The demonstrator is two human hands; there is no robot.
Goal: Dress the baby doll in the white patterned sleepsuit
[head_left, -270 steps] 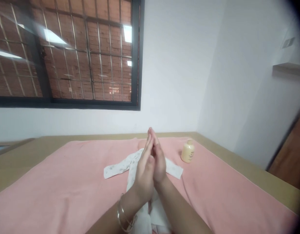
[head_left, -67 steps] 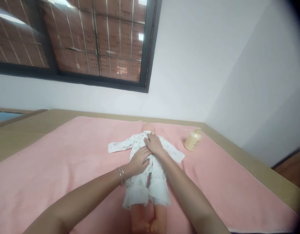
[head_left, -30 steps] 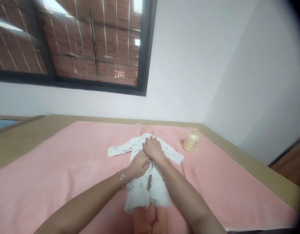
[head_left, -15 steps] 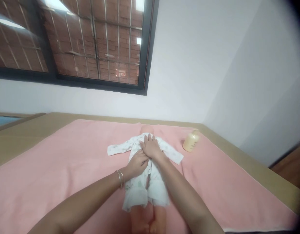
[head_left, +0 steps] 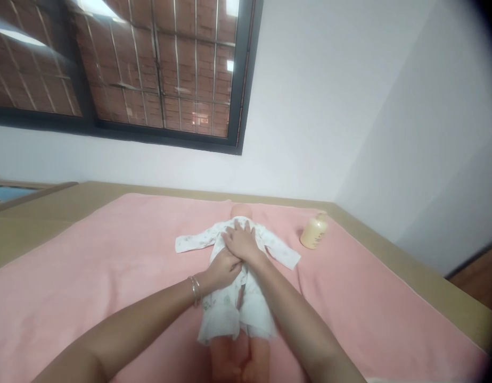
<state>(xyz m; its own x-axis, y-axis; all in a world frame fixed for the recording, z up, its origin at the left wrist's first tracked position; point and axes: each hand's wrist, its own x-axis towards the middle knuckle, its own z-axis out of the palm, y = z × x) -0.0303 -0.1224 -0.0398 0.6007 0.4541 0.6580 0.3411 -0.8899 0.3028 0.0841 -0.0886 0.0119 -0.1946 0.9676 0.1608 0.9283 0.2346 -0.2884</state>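
Note:
A baby doll lies on the pink blanket, head away from me. It wears a white printed outfit with long sleeves spread to both sides and wide leg ends; its bare lower legs show near me. My right hand rests flat on the chest of the outfit, fingers spread. Just below it, my left hand is closed at the front of the doll's middle, its fingers curled against the cloth and partly covered by my right hand. Two thin bracelets circle my left wrist.
The pink blanket covers most of a tan padded surface. A pale yellow pump bottle stands right of the doll's sleeve. Behind are a white wall and a dark-framed window with bars.
My right hand has slid slightly left across the doll's chest, its fingers now wider apart. My left hand stays curled at the middle; the outfit's leg ends have shifted slightly left.

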